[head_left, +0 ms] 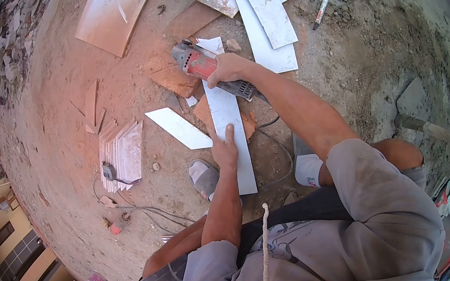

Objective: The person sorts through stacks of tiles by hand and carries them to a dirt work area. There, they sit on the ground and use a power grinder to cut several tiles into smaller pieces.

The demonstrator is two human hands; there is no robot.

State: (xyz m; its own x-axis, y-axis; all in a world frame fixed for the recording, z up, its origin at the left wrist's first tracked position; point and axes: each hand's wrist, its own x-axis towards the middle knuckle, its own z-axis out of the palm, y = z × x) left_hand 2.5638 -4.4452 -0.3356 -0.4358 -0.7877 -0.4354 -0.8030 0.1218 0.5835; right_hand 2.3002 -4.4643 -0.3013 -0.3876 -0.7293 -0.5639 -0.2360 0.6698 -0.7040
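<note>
A red angle grinder [209,69] is gripped tight by the right hand [228,68] at the far end of a long tile strip [231,134], which is pinned flat by the left hand [225,151]; a steady cut along it is judged next.

The tile [232,139] under the left hand [225,151] looks ceramic, smooth and pale with a dull, dusty sheen. The grinder [208,69] in the right hand [228,68] has a red plastic body and a grey metal head, both matt with dust. The ground [52,136] is rough, dry reddish earth, turning to coarse grey grit at the right. The offcut [179,128] beside the tile is white and smooth. The slabs [262,14] beyond are pale and smeared with dust. The stack [123,152] of strips shows raw, chalky edges. The cable [276,156] looks like dark rubber. The shorts [383,204] are soft grey cloth. The sandal [204,177] looks like worn grey rubber.
</note>
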